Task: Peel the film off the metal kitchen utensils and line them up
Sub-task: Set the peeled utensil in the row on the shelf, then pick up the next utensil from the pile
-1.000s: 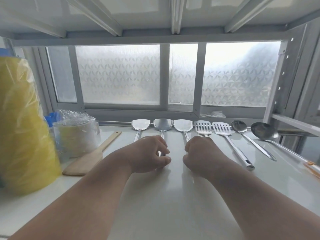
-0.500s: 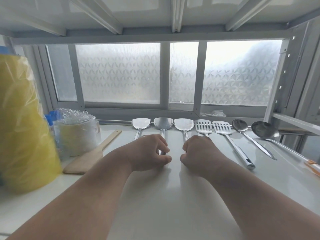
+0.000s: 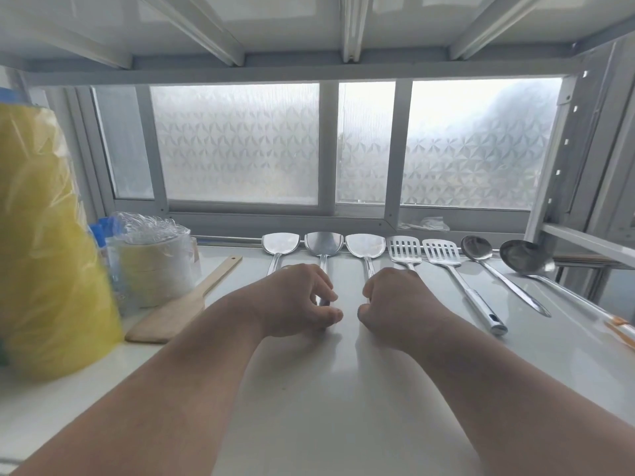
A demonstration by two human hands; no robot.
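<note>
A white shelf (image 3: 309, 389) carries seven metal utensils (image 3: 441, 257) in a row along its window edge, with a wooden spatula (image 3: 178, 309), wrapped tape rolls (image 3: 154, 266) and yellow bag (image 3: 44, 252) left of them.

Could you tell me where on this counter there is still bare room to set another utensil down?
Bare counter lies near you, between the forearms. A narrower strip runs between the wooden spatula and the leftmost metal spatula. The back edge under the window is crowded with utensils, and the left side with wrapped tape rolls.
</note>
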